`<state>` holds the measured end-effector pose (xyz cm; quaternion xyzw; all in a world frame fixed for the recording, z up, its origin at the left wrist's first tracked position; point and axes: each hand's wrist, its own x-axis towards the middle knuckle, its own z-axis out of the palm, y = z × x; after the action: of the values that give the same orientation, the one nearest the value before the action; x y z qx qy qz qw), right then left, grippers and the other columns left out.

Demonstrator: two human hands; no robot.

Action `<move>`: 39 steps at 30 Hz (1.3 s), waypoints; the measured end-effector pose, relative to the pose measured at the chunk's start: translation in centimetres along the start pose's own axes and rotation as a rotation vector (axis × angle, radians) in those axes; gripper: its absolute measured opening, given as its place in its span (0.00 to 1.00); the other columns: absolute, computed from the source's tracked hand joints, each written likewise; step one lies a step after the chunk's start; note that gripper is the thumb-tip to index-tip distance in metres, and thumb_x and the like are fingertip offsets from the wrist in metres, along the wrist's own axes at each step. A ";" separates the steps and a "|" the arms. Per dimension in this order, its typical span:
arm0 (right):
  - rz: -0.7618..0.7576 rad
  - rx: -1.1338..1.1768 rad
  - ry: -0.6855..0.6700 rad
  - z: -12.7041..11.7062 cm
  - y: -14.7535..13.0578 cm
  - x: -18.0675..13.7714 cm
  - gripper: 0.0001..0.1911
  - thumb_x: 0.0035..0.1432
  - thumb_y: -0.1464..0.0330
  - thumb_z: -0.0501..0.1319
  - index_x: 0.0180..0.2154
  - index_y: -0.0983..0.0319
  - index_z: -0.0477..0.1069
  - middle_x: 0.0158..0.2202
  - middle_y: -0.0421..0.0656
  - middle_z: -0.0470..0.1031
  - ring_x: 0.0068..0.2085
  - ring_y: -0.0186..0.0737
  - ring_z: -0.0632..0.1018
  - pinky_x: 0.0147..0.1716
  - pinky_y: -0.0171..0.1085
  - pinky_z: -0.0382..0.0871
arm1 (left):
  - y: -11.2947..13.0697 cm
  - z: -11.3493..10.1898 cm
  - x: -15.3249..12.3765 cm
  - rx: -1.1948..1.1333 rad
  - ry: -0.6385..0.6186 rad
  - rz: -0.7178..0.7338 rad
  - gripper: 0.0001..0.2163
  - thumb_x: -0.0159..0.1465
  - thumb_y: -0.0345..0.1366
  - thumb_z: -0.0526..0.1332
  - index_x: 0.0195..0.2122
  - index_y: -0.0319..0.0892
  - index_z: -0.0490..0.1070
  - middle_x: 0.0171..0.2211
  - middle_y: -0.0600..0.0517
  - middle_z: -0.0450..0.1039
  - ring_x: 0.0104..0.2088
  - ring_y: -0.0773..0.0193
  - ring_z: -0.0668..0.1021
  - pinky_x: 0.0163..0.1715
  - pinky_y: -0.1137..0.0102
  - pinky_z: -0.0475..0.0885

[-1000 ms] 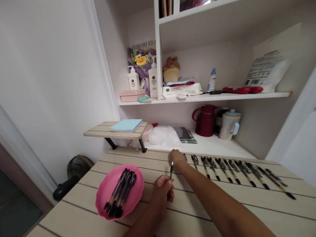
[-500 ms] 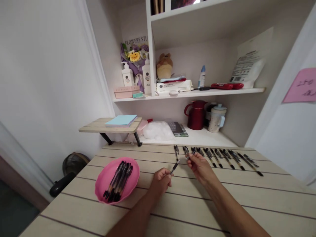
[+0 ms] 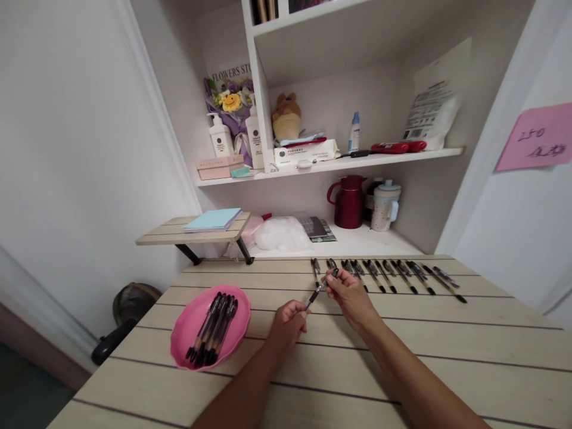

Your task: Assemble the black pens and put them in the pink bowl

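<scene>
Wrapped around the barrel of a black gel pen (image 3: 314,296), my left hand (image 3: 287,323) holds it over the table, its grip end pointing up and right. My right hand (image 3: 351,296) pinches a dark pen cap (image 3: 333,273) at the pen's tip. Whether the cap has slid over the tip is too small to tell. Behind both hands, several black pens and caps (image 3: 385,275) lie in a row along the table's back. A pink scalloped bowl (image 3: 181,339) on the left holds a bundle of capped black pens (image 3: 213,328).
A small raised wooden stand (image 3: 161,232) bears blue paper (image 3: 214,218) at the back left. Behind the table are a white plastic bag (image 3: 283,233), a red jug (image 3: 349,202) and a pale cup (image 3: 385,208). A shelf (image 3: 370,159) with bottles and boxes hangs above.
My right hand has moved left and brought the cap to the pen's tip. The left hand still grips the pen. The view has shifted slightly.
</scene>
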<state>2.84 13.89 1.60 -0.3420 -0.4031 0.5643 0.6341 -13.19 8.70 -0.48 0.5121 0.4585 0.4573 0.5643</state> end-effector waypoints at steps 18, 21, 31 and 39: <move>0.052 -0.114 -0.103 1.1 2.4 -1.6 0.19 0.38 0.58 0.67 0.25 0.62 0.63 0.17 0.33 0.63 0.17 0.27 0.63 0.16 0.29 0.52 | -0.9 -0.4 0.6 0.020 -0.025 0.046 0.08 0.51 0.39 0.57 0.28 0.40 0.64 0.14 0.59 0.62 0.13 0.77 0.54 0.16 0.77 0.46; 0.051 -0.108 -0.076 1.4 2.7 -2.0 0.20 0.38 0.57 0.67 0.24 0.61 0.62 0.17 0.33 0.63 0.17 0.26 0.63 0.16 0.28 0.52 | -1.2 -0.6 0.8 0.050 -0.005 0.071 0.08 0.51 0.39 0.58 0.28 0.39 0.66 0.15 0.58 0.63 0.14 0.75 0.56 0.17 0.77 0.48; 0.091 -0.027 -0.029 1.6 4.0 -2.2 0.22 0.34 0.56 0.69 0.23 0.61 0.60 0.15 0.32 0.61 0.15 0.25 0.61 0.14 0.28 0.51 | -1.4 -0.6 0.7 0.238 0.078 0.166 0.03 0.51 0.33 0.56 0.23 0.41 0.66 0.16 0.57 0.63 0.19 0.71 0.62 0.21 0.75 0.55; 0.135 -0.022 -0.147 0.9 5.1 -2.7 0.21 0.45 0.49 0.60 0.28 0.61 0.63 0.21 0.37 0.69 0.15 0.25 0.61 0.14 0.29 0.50 | -1.1 -0.2 0.6 0.298 0.206 0.231 0.05 0.54 0.35 0.56 0.26 0.41 0.69 0.20 0.56 0.63 0.20 0.69 0.64 0.22 0.75 0.59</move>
<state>-0.35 11.86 -2.86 -0.3332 -0.4308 0.6246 0.5597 -13.26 9.26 -1.62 0.5897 0.5146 0.4961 0.3760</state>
